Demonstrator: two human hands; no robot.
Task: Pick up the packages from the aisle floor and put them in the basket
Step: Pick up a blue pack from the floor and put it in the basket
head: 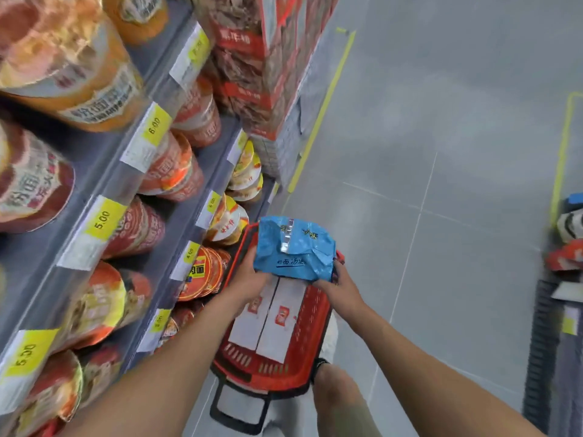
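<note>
Blue package (293,247) over red basket (271,373); left hand (249,275), right hand (339,288) fingers curled round its edges.

Yellow shelf price tags (102,219) read 5.00, 6.00 and 4.00.

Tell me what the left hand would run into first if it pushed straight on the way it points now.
The left hand grips the blue package, so that would move with it. Beyond that, probably the far rim of the red basket, though the hand's height above the basket is unclear.
</note>
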